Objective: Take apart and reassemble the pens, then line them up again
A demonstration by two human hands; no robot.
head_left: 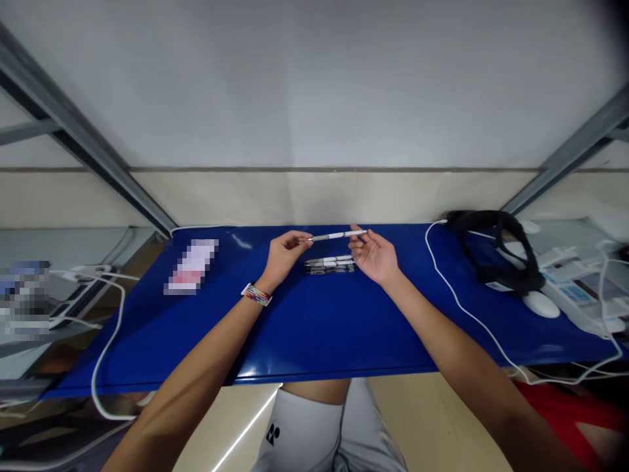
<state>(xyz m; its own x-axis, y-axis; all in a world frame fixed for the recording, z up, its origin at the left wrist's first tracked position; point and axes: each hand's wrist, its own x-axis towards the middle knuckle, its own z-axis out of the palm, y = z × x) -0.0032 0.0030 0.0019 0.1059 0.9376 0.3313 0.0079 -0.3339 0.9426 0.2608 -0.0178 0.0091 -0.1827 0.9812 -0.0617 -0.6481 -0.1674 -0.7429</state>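
A slim white and grey pen (337,235) is held level above the blue tabletop (304,321). My left hand (286,254) pinches its left end between thumb and fingers, and a colourful woven band circles that wrist. At the other end, my right hand (376,254) has its palm turned up, with thumb and fingertips on the pen's tip. Just below the held pen, several similar pens (329,264) lie side by side on the table, between my two hands.
A blurred-out phone-like rectangle (192,265) lies at the left. To the right sit a black headset (496,252) and a white controller (540,304). A white cable (455,298) curves across the right side. Metal shelf posts (93,131) flank the table, with a wall behind.
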